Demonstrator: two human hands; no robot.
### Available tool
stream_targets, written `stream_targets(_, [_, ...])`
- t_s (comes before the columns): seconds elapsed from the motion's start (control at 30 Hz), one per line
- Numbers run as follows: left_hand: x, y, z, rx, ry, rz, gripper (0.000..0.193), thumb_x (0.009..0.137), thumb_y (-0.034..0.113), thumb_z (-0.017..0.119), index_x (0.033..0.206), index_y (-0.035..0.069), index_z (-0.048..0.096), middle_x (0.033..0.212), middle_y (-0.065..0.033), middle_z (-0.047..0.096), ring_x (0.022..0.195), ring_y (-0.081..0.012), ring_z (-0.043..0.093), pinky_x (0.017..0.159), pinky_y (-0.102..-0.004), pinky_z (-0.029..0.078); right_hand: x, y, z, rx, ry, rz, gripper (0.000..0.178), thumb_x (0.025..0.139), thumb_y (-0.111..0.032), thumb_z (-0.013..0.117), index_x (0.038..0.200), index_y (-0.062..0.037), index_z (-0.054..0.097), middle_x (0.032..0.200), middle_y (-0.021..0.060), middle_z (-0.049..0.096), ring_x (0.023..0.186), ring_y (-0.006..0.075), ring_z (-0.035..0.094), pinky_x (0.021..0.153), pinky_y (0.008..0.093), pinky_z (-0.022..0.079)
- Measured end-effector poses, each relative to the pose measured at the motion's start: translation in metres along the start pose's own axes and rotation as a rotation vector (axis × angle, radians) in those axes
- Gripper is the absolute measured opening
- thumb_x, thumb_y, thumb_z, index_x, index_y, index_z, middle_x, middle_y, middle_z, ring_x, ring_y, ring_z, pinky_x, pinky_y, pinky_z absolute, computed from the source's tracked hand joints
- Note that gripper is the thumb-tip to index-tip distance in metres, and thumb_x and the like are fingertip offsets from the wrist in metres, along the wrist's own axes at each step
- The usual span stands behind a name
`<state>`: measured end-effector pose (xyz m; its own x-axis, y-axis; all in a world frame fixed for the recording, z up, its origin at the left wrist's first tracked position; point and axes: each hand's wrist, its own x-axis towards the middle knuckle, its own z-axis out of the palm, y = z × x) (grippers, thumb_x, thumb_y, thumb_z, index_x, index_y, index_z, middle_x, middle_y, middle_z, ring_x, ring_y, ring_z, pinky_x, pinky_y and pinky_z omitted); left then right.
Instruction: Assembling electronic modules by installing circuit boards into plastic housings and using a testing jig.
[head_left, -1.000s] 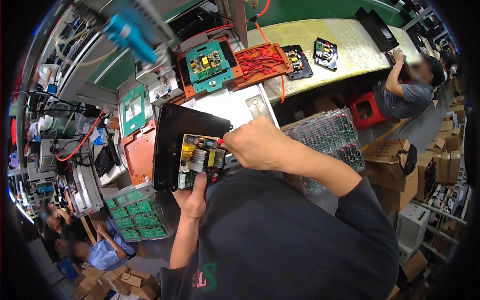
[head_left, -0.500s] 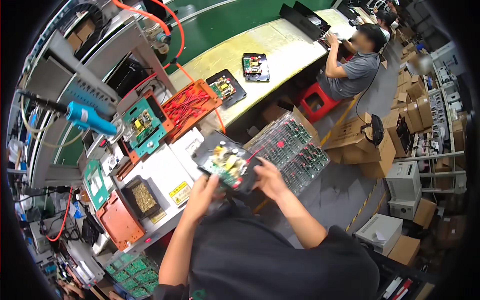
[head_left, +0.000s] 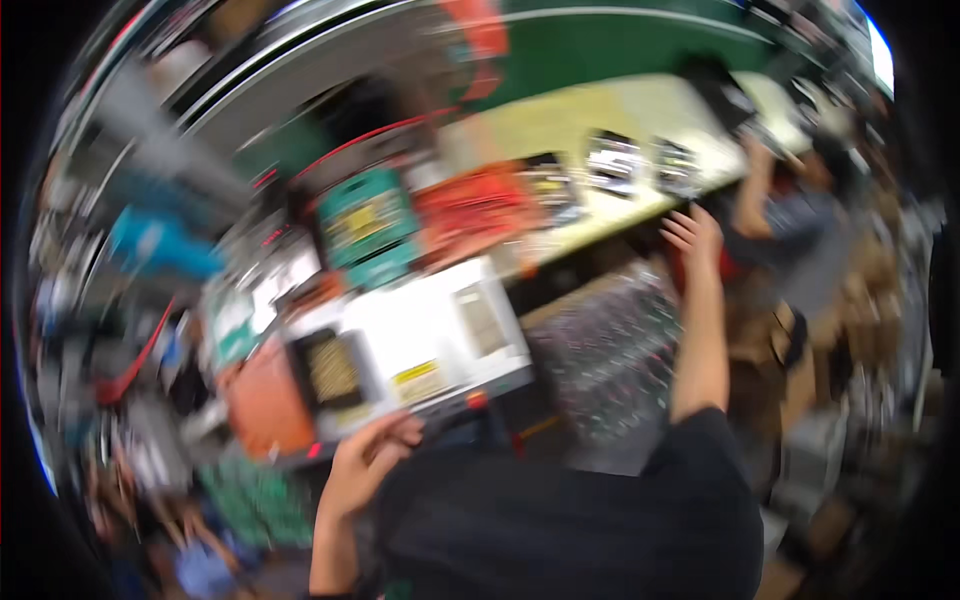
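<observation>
My right hand (head_left: 695, 237) reaches out over the front edge of the long yellow-topped table (head_left: 560, 120), fingers apart and nothing in them. Just beyond its fingertips lies a black housing with a circuit board (head_left: 676, 166). To its left on the same table are a second such housing (head_left: 613, 163) and a third one (head_left: 552, 190). My left hand (head_left: 365, 462) hangs near the front edge of the white worktop (head_left: 410, 330), loosely curled with thumb and fingers apart, holding nothing visible. Motion blurs much of the picture.
A green fixture (head_left: 368, 228) carrying a board stands beside an orange tray of red parts (head_left: 475, 215). A dark bin of small brass-coloured pieces (head_left: 334, 370) sits near an orange plate (head_left: 265, 400). Clear trays of boards (head_left: 610, 350) stand below the table. A seated co-worker (head_left: 790, 205) is at the right.
The black housing with its board has left my hands; a third one now lies on the yellow table. My right hand has moved far and right, my left lower and left. The view has turned.
</observation>
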<state>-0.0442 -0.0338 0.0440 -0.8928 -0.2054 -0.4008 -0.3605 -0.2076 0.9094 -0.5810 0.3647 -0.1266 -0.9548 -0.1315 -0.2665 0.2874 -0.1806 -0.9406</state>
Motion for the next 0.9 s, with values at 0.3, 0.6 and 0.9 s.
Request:
stream_targets(0.3, [-0.116, -0.075, -0.218, 0.023, 1.430, 0.276, 0.022, 0.101, 0.013, 0.056, 0.113, -0.003, 0.066, 0.100, -0.0073, 0.070, 0.085, -0.0113, 0.064, 0.074, -0.0256, 0.052, -0.185, 0.185, 0.070, 0.000, 0.157, 0.311, 0.013, 0.093, -0.027, 0.068, 0.093, -0.0152, 0.062, 0.076, -0.0048, 0.058, 0.064, 0.0076, 0.053, 0.057, 0.0245, 0.044])
stream_targets(0.6, [-0.096, -0.281, -0.429, -0.015, 1.309, 0.014, 0.041, 0.091, 0.024, 0.072, 0.122, -0.001, 0.063, 0.107, -0.0097, 0.069, 0.092, -0.0155, 0.066, 0.069, -0.0278, 0.054, -0.303, 0.212, 0.085, -0.337, 0.182, 0.316, 0.020, 0.096, -0.026, 0.064, 0.104, -0.0079, 0.065, 0.076, 0.0009, 0.062, 0.054, 0.0118, 0.057, 0.042, 0.0256, 0.046])
stream_targets(0.9, [-0.070, -0.294, -0.451, 0.141, 1.160, -0.012, 0.046, 0.078, 0.019, 0.083, 0.114, -0.001, 0.063, 0.086, -0.0063, 0.066, 0.076, -0.0136, 0.061, 0.070, -0.0283, 0.050, -0.446, 0.201, 0.132, -0.592, 0.249, 0.437, 0.020, 0.096, -0.021, 0.062, 0.111, -0.0090, 0.064, 0.075, 0.0006, 0.062, 0.054, 0.0105, 0.057, 0.044, 0.0261, 0.049])
